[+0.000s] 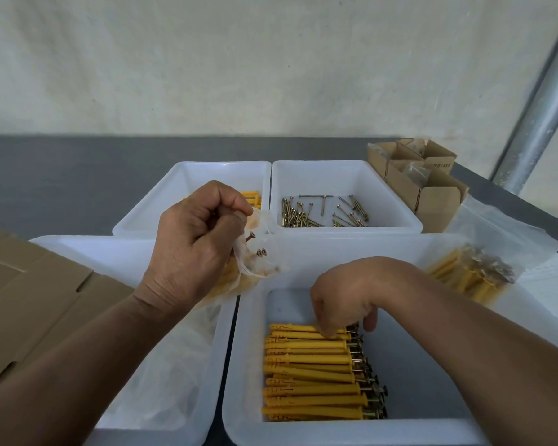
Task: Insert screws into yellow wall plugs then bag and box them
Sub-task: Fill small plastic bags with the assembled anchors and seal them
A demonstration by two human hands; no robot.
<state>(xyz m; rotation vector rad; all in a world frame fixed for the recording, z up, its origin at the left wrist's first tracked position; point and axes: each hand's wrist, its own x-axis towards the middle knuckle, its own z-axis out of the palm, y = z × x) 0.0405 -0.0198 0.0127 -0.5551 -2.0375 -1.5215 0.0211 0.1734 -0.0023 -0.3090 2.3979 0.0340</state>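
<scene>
In the near right tray point(246, 349), the assembled plugs point(316, 371) lie in a row, and those at its far end are pinched by the right hand point(345, 297). A partly filled clear bag point(260, 257) is gripped at its mouth by the left hand point(194, 243). The mouth is best held wide and the plugs fed in together.

Yellow plugs point(313, 371) with screws — rowed flat in bin point(248, 349).

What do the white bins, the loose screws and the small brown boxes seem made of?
White rectangular bins: probably plastic, smooth, slightly translucent. Loose brass-coloured screws: metal, with shiny yellowish plating. Small brown boxes: cardboard, matte, with folded flaps.
</scene>
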